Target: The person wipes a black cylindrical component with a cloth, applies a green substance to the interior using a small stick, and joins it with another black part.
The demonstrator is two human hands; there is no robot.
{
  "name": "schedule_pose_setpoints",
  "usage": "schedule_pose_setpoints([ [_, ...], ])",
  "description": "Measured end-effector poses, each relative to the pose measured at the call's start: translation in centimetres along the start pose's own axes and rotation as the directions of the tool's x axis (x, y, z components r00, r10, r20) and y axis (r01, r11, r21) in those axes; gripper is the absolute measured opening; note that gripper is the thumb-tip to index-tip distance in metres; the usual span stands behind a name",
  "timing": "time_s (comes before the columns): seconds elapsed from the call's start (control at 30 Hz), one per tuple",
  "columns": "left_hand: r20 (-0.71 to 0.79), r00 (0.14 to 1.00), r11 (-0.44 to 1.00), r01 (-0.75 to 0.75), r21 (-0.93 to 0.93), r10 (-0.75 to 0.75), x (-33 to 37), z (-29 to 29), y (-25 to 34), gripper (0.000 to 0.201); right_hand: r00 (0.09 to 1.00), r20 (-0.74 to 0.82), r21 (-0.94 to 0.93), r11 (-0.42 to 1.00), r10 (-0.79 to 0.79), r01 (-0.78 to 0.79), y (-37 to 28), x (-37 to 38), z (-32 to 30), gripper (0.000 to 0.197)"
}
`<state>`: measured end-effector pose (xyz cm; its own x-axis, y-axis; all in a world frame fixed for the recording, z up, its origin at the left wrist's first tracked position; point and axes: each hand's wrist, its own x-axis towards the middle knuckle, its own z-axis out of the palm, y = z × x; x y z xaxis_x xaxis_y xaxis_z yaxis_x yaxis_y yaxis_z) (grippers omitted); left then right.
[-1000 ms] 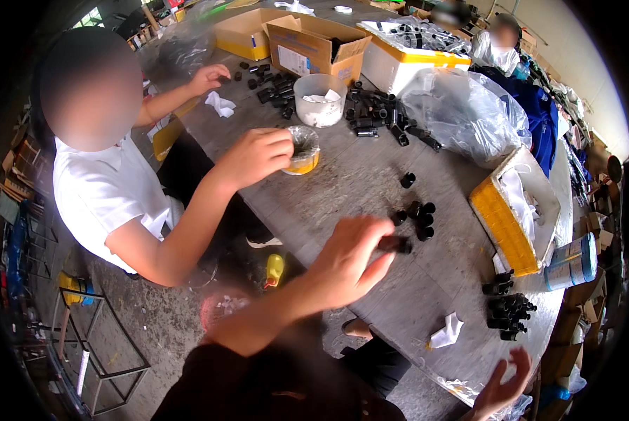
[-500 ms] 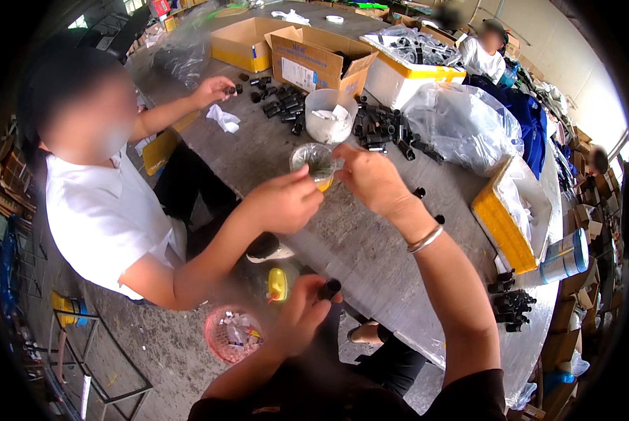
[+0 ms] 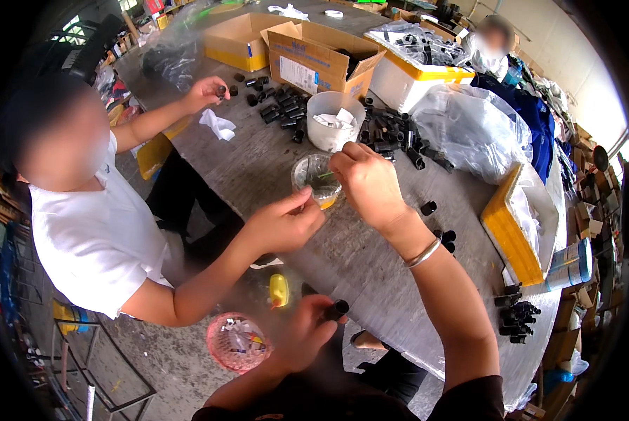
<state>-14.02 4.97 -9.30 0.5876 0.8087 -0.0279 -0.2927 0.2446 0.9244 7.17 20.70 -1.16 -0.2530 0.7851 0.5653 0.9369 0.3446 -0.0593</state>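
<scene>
A cardboard box (image 3: 323, 59) bears a label (image 3: 299, 73) — illegible.

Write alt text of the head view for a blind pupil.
The wearer's left hand holds a short black tube while the right hand appears to hold a thin stick over a plastic-lined tub on a grey table. A co-worker in white has one hand beside the tub; black tubes and cardboard boxes lie farther back.

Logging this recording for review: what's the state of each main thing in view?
Left hand: gripping black cylinder
Right hand: fingers closed, contents unclear
Lined tub: open
Whitish tub: open, holding white scraps
Flapped carton: open
Pink basket: open, holding scraps
Yellow-sided foam box: open
</scene>
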Motion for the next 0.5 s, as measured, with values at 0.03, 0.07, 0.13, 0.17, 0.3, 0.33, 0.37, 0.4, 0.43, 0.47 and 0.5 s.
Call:
schedule_pose_setpoints([
  [0.03, -0.006, 1.0, 1.0, 0.005, 0.0, -0.005, 0.1, 0.1, 0.1, 0.034, 1.0, -0.023, 0.021, 1.0, 0.018, -0.018, 0.0, 0.0, 0.1, 0.008],
  [0.07, -0.009, 1.0, 1.0, 0.014, 0.008, -0.014, 0.1, 0.1, 0.1, 0.034, 1.0, -0.009, 0.02, 1.0, 0.02, -0.02, 0.1, 0.0, 0.3, 0.008],
  [0.13, -0.016, 0.999, 0.999, 0.034, 0.023, -0.033, 0.2, 0.0, 0.3, 0.033, 0.999, 0.02, 0.02, 1.0, 0.024, -0.025, 0.3, 0.0, 0.8, 0.008],
  [0.17, -0.014, 0.999, 0.999, 0.036, 0.024, -0.035, 0.2, -0.1, 0.2, 0.034, 1.0, 0.024, 0.011, 1.0, 0.013, -0.013, 0.3, 0.0, 0.9, 0.007],
  [0.3, -0.022, 0.999, 0.999, 0.031, 0.022, -0.031, 0.2, -0.5, 0.1, 0.037, 0.999, 0.05, -0.016, 1.0, -0.011, 0.012, 0.1, 0.1, 1.1, 0.005],
  [0.33, -0.028, 0.999, 0.999, 0.027, 0.019, -0.026, 0.2, -0.6, 0.2, 0.036, 0.998, 0.058, -0.02, 1.0, -0.012, 0.013, 0.1, 0.1, 1.2, 0.005],
  [0.37, -0.033, 0.999, 0.999, 0.024, 0.025, -0.023, 0.2, -0.6, 0.3, 0.036, 0.997, 0.077, -0.008, 1.0, 0.007, -0.007, 0.1, 0.1, 1.2, 0.004],
  [0.4, -0.038, 0.999, 0.999, 0.021, 0.032, -0.02, 0.3, -0.7, 0.5, 0.036, 0.995, 0.095, 0.004, 1.0, 0.026, -0.027, 0.1, 0.1, 1.3, 0.004],
  [0.43, -0.043, 0.999, 0.999, 0.018, 0.038, -0.017, 0.3, -0.7, 0.5, 0.036, 0.992, 0.114, 0.015, 0.999, 0.045, -0.047, 0.2, 0.1, 1.3, 0.003],
  [0.47, -0.053, 0.999, 1.0, -0.003, 0.026, 0.004, 0.3, -0.7, 0.5, 0.035, 0.99, 0.119, 0.058, 0.995, 0.077, -0.084, 0.2, 0.0, 1.4, 0.003],
  [0.5, -0.064, 0.998, 1.0, -0.024, 0.014, 0.025, 0.3, -0.5, 0.4, 0.034, 0.986, 0.125, 0.1, 0.987, 0.109, -0.122, 0.2, 0.0, 1.5, 0.002],
])
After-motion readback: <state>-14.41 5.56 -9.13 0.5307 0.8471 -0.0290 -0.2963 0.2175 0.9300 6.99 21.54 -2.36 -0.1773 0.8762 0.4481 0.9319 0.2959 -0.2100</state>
